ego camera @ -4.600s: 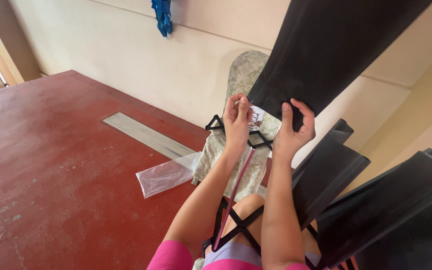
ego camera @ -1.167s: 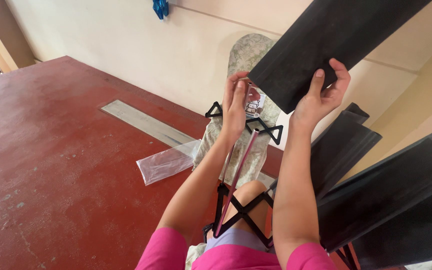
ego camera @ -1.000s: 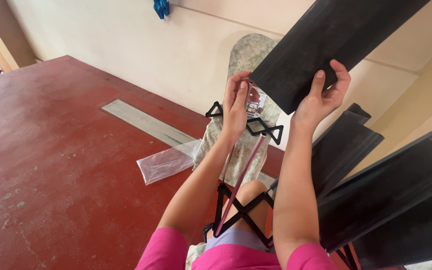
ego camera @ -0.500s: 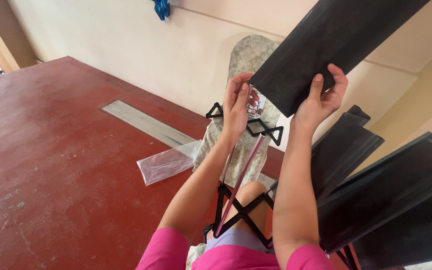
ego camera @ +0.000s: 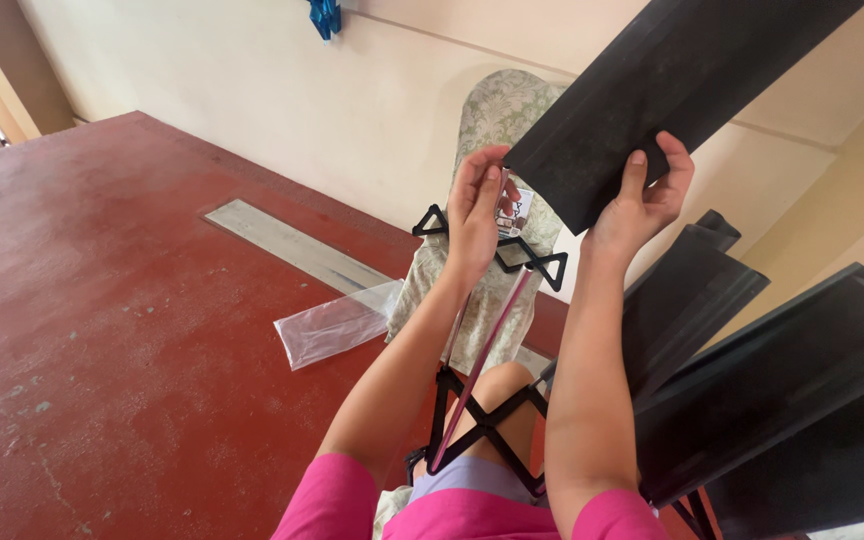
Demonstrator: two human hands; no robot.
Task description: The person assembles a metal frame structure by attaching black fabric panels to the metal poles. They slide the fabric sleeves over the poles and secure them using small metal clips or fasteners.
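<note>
- Bright, even daylight; the cream wall [ego camera: 282, 120] looks slightly washed out.
- Soft sheen on the red floor [ego camera: 102, 300].
- Shadows faint and soft.
- Sharp throughout, slight wide-angle stretch at edges.

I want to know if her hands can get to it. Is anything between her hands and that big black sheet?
Nothing visible is. The right hand already holds the black sheet by its lower edge, fingers on top. The left hand sits just beside the sheet's lower corner, by the black frame, with nothing between them.
</note>
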